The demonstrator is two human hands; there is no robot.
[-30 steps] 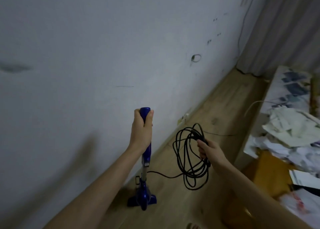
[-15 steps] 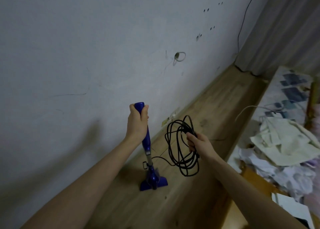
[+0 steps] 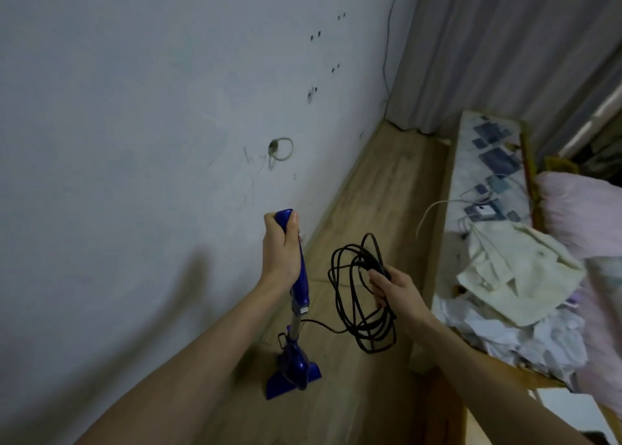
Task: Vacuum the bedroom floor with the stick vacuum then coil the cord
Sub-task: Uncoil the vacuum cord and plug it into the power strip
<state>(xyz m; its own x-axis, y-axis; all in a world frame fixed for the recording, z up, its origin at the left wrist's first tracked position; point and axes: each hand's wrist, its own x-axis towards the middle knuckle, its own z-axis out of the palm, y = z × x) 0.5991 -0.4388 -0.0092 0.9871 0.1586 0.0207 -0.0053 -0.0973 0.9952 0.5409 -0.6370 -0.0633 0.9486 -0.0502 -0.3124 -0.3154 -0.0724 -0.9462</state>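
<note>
A blue stick vacuum (image 3: pixel 296 363) stands upright on the wooden floor (image 3: pixel 380 195) close to the wall. My left hand (image 3: pixel 281 246) grips the top of its blue handle. The black cord (image 3: pixel 361 296) hangs in several loose loops from my right hand (image 3: pixel 395 288), which holds the bundle to the right of the vacuum. One strand runs from the loops back to the vacuum's shaft.
A pale wall (image 3: pixel 134 141) runs along the left. A bed (image 3: pixel 488 161) with a patterned sheet, crumpled cloths (image 3: pixel 515 276) and a pink blanket (image 3: pixel 579 215) fills the right. Grey curtains (image 3: pixel 488 40) hang at the far end. A narrow floor strip lies between wall and bed.
The view has swung and shifted along the wall. Both hands keep their holds; the vacuum and the cord bundle stay about as they were relative to each other.
</note>
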